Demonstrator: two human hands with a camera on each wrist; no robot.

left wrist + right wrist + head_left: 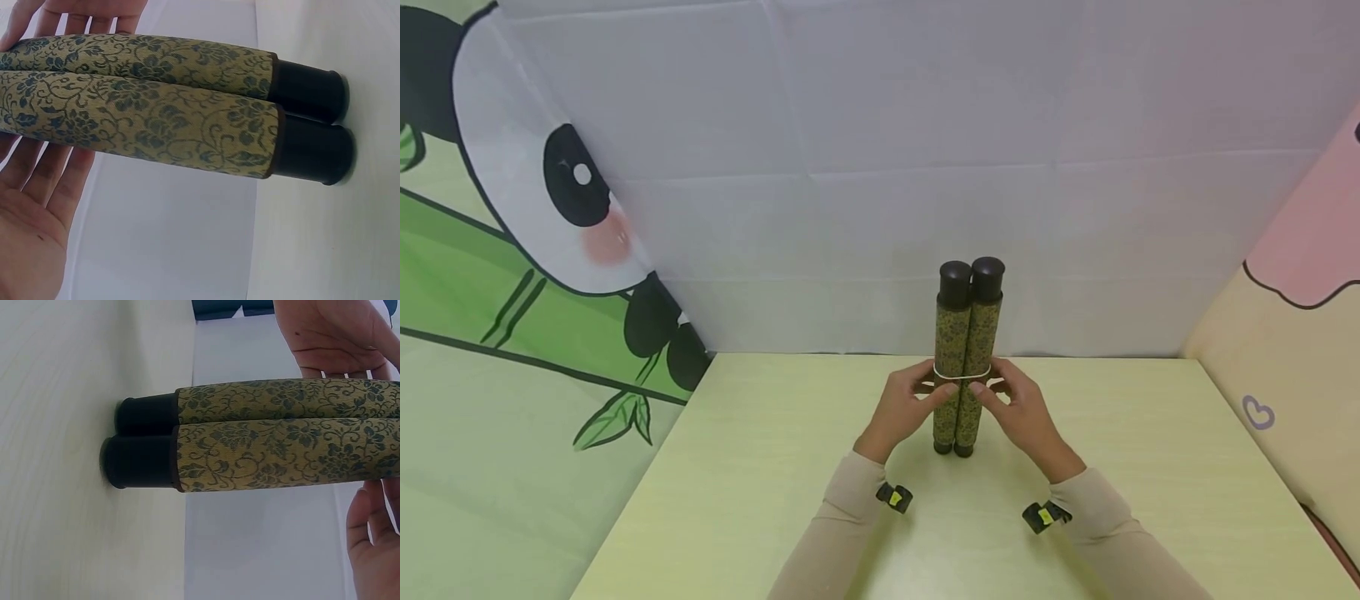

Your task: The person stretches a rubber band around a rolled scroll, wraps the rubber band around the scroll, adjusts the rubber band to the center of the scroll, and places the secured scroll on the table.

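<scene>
A rolled scroll of two side-by-side rollers (pixel 952 333) stands upright on the table, wrapped in gold-green cloth with dark floral vines. Dark caps sit at the ends, and a thin white band (pixel 962 377) circles both rollers about midway. My left hand (pixel 904 407) holds the left side, thumb in front and fingers round the back. From the right side my right hand (pixel 1024 412) holds it the same way just below the band. In the left wrist view the lower black caps (pixel 315 150) meet the tabletop; the right wrist view shows the lower caps (pixel 140 459) there too.
The pale yellow table (pixel 760 467) ends at a white cloth backdrop (pixel 850 250) behind the scroll. A printed cartoon cloth (pixel 512 275) hangs at the left, and another printed panel (pixel 1285 375) borders the right. A dark wrist strap (pixel 895 497) is on the left sleeve.
</scene>
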